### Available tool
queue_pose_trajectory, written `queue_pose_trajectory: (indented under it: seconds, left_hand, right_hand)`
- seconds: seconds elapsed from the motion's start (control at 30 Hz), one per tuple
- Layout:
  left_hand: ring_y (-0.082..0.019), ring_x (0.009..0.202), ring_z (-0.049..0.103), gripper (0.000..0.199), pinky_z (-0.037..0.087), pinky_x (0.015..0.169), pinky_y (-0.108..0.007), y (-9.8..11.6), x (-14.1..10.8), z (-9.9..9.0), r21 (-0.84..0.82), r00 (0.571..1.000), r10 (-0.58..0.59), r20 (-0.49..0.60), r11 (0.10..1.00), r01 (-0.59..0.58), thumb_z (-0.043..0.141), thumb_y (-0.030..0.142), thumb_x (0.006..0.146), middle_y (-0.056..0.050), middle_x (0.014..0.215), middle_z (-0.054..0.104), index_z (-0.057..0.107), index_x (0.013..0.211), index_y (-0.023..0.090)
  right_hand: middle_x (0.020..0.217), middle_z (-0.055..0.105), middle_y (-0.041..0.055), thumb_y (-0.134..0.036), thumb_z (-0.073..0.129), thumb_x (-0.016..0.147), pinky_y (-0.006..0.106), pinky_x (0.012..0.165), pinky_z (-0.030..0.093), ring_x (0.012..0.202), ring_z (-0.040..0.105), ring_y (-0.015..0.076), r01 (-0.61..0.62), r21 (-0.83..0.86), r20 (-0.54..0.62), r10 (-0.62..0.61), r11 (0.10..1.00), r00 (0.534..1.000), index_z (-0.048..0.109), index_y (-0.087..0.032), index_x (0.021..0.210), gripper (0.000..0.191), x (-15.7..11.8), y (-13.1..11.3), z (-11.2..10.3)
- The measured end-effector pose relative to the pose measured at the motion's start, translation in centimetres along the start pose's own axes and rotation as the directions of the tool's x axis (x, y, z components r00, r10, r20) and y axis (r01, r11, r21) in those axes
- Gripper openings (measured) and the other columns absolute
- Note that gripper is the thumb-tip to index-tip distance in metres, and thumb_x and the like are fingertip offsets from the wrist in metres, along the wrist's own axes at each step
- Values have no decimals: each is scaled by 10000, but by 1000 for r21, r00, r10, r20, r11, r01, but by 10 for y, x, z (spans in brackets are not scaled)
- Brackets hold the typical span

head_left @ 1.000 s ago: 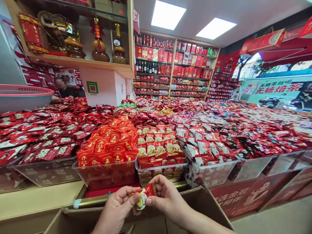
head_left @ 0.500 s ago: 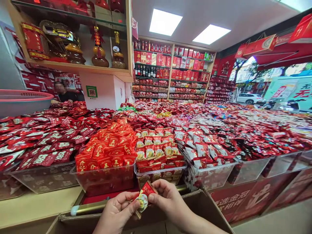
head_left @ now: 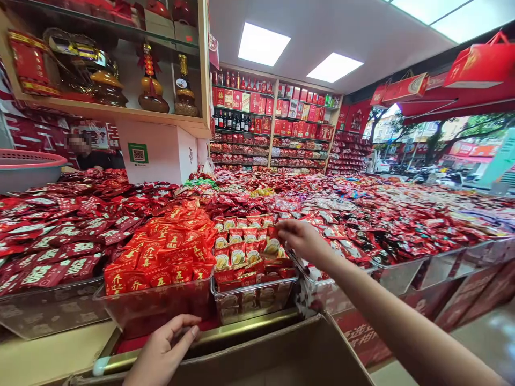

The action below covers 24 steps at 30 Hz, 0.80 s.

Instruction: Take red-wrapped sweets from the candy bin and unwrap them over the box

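My right hand (head_left: pixel 303 241) is stretched forward over a clear plastic bin (head_left: pixel 253 292), pinching a red and gold durian candy packet (head_left: pixel 272 244). Rows of similar packets (head_left: pixel 237 254) stand in that bin, their fronts turned toward me. Down at the lower left, my left hand (head_left: pixel 164 346) holds nothing; thumb and fingers are apart. It hovers above the near edge of an open cardboard box (head_left: pixel 277 354). Left of the durian bin, another clear bin holds a heap of orange-red packets (head_left: pixel 161 257).
Dark red packets (head_left: pixel 60 257) fill the bins at left, and red and white ones (head_left: pixel 341 236) lie to the right. A gold-coloured rail (head_left: pixel 237 327) runs between bins and box. A display cabinet (head_left: pixel 161 115) overhangs the left side. A person (head_left: pixel 90 153) is behind the counter.
My right hand has moved forward and up from the box to the durian bin, carrying the packet. The left hand has let go of it and shifted left. The view has turned slightly right.
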<state>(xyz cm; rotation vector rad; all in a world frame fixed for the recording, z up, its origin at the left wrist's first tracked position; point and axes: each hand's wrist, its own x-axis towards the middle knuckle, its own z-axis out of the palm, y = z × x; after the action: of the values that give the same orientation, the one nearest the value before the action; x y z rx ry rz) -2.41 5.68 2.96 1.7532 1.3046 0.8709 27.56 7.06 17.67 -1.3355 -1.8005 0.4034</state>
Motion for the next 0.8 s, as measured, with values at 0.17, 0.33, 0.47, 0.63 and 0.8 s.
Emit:
queue_pose_trajectory:
  seconds: [0.17,0.33,0.47,0.63,0.8]
  left_hand:
    - [-172,746,593,235,430,672,-227,4,-4,7,185,996,39,82,981,-54,449,394,767,8,748,652,580,834,212]
    - [-166,744,593,242,413,659,-221,11,-6,7,291,993,38,111,954,-69,415,385,782,11,768,661,582,840,220]
    - [-168,698,593,249,415,631,-215,17,-7,7,329,995,25,96,943,-56,427,394,765,12,728,665,596,813,218]
    - [-172,679,596,237,421,631,-215,23,-9,9,319,997,33,62,946,-52,454,392,738,11,721,677,615,784,224]
    - [-169,675,596,211,422,637,-212,25,-10,9,297,998,47,34,953,-55,471,369,729,11,716,680,621,760,224]
  right_hand:
    - [706,612,36,-142,422,741,213,570,386,608,517,114,-68,-274,58,87,959,995,600,-123,844,206,38,25,-24]
    - [675,632,30,-168,488,715,207,523,375,570,531,123,-96,-387,124,155,917,980,621,-151,875,208,40,40,-20]
    - [776,647,34,-193,510,720,203,579,385,665,559,130,-63,-468,138,143,881,980,622,-163,886,202,39,40,-18]
    - [835,636,58,-205,524,712,231,638,377,759,562,164,-5,-597,115,92,802,989,624,-163,861,184,35,30,-14]
    - [940,612,104,-207,477,751,259,757,352,896,533,190,105,-671,146,-8,734,989,619,-137,905,222,25,20,-9]
